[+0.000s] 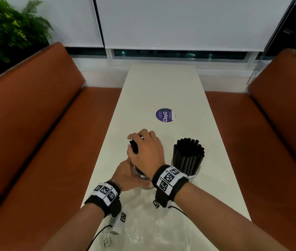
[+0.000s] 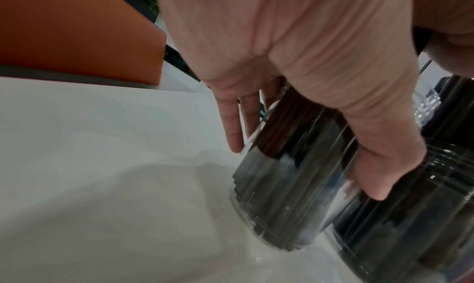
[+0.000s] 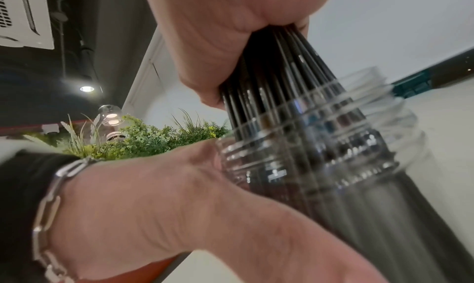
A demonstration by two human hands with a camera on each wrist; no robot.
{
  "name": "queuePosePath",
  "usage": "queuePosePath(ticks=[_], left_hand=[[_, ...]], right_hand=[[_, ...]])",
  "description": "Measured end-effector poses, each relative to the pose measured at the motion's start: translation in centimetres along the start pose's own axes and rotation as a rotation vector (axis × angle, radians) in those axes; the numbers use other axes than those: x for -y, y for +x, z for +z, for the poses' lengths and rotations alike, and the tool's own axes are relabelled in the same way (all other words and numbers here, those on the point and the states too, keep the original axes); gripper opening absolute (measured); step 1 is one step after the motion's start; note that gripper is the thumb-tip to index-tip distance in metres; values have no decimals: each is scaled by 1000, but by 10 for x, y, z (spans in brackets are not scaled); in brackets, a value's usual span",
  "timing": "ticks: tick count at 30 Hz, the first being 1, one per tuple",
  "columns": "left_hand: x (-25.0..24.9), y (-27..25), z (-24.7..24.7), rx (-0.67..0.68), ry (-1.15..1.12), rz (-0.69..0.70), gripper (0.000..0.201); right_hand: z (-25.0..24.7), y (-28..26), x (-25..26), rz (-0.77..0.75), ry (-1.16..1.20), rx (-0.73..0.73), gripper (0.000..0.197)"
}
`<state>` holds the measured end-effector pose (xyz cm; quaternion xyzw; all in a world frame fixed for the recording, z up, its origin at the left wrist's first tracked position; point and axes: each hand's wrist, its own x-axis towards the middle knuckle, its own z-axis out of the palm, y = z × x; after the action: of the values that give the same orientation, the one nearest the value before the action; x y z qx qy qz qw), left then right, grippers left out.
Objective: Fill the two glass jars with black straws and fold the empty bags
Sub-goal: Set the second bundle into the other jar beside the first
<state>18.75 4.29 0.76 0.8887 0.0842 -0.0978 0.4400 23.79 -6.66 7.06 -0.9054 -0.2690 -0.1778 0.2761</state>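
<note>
Nearest you, a clear empty bag (image 1: 143, 220) lies crumpled flat on the white table (image 1: 161, 87), under your forearms.

Just beyond it, your left hand (image 1: 125, 175) wraps the near glass jar (image 2: 277, 196) from the left: in the left wrist view the fingers (image 2: 232, 125) reach down the far side of the glass and the thumb presses the near side. The jar stands on the table, tipped slightly away from upright, its threaded mouth up.

Your right hand (image 1: 146, 149) is above that jar, fingers curled tight round a bundle of black straws (image 3: 277, 80). The bundle's long axis runs close to vertical, top ends in your fist, lower ends already down through the jar's mouth and inside the glass.

To the right, just beside the first jar, the second glass jar (image 1: 187, 173) stands upright, packed with black straws (image 1: 188, 151) that stand on end and rise well above its rim.

Farther along the table lies a round purple sticker (image 1: 164, 115). Orange benches (image 1: 35, 124) run along both sides, with green plants (image 1: 4, 29) behind the left one.
</note>
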Motion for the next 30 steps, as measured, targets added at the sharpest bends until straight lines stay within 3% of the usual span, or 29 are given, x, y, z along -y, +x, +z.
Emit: queuePosePath(ticks=[3, 8, 13, 20, 30], left_hand=[[-2, 3, 1, -7, 5, 15, 88], [-2, 9, 5, -2, 5, 3, 84], [-6, 13, 7, 10, 20, 1, 81], [-12, 14, 7, 0, 41, 30, 81], [-13, 15, 10, -6, 96, 27, 69]], right_hand=[[0, 2, -2, -28, -98, 21, 18], [2, 4, -8, -59, -202, 2, 29], [5, 4, -13, -45, -218, -52, 28], [8, 8, -15, -9, -281, -17, 30], [7, 7, -14, 32, -164, -96, 23]])
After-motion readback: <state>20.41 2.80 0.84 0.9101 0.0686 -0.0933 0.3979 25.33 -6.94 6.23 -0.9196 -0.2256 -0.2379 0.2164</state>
